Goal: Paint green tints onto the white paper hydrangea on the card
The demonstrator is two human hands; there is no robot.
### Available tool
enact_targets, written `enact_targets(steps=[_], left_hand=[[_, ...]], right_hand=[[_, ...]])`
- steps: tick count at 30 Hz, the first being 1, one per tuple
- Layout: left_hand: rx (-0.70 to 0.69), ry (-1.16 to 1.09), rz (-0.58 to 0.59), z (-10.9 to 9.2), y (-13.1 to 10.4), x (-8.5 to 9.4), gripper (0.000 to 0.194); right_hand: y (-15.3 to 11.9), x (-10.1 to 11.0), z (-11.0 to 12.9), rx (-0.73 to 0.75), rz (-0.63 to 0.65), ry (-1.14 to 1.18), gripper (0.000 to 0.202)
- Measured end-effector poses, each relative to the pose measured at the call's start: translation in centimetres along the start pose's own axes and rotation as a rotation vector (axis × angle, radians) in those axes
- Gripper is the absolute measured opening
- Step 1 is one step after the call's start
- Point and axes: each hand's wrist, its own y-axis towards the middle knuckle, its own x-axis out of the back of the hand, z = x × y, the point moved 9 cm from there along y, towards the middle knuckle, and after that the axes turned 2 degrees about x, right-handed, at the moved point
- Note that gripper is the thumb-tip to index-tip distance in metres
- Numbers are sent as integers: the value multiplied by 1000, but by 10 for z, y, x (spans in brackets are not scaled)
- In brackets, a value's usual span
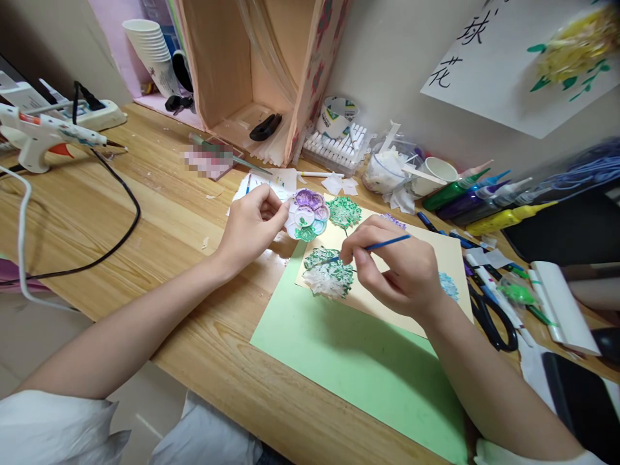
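Note:
Pinched in my left hand (256, 223) is a small flower-shaped paint palette (306, 216), with purple, blue and green paint in its wells. My right hand (394, 265) grips a thin blue paintbrush (387, 243), its tip over a ruffled flower (329, 272) that is green above and white below. Near it on the cream card (378, 300) is a green flower (345, 212) with a dark stem. A light blue flower (448, 286) shows at the card's right, and a purple one (393, 221) is partly hidden behind my right hand. A green sheet (358, 374) lies under the card.
At the left a glue gun (43, 135) rests with a black cord (130, 223). Cotton swabs (336, 145), a tub of scraps (391, 165) and paint bottles (455, 190) line the wall. Scissors (494, 323), pens and a white roll (564, 307) crowd the right side.

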Motion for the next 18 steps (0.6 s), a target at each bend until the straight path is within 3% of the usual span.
enact_targets(steps=[18], left_hand=[[1, 20, -3, -1, -1, 0, 21]], right_hand=[[1, 0, 1, 14, 30, -14, 20]])
